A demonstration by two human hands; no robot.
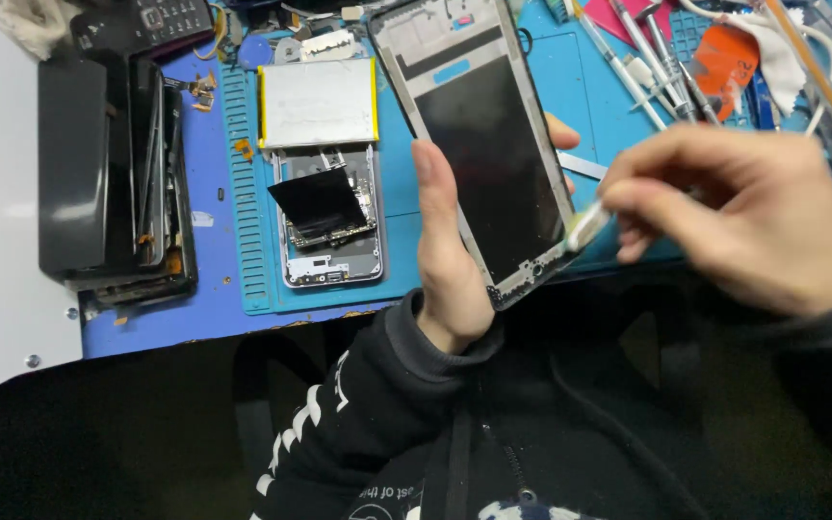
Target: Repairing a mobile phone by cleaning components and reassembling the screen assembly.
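Observation:
My left hand [450, 255] grips a bare phone screen frame [479, 135], its dark inner side facing up, thumb along the left edge and fingertips showing on the right. My right hand [743, 217] is blurred and pinches a small white-tipped tool [587, 229] whose tip touches the frame's lower right edge. On the blue mat [243, 221] to the left lies an opened phone body [327, 226] with a black flap folded over its circuit board, and a silver battery [318, 102] sits just above it.
A stack of dark phones and screens [113, 169] lies at the left of the blue mat. Tweezers, thin tools and an orange pick [724, 58] crowd the top right. A black keypad device [161, 21] sits top left. My dark sleeves fill the bottom.

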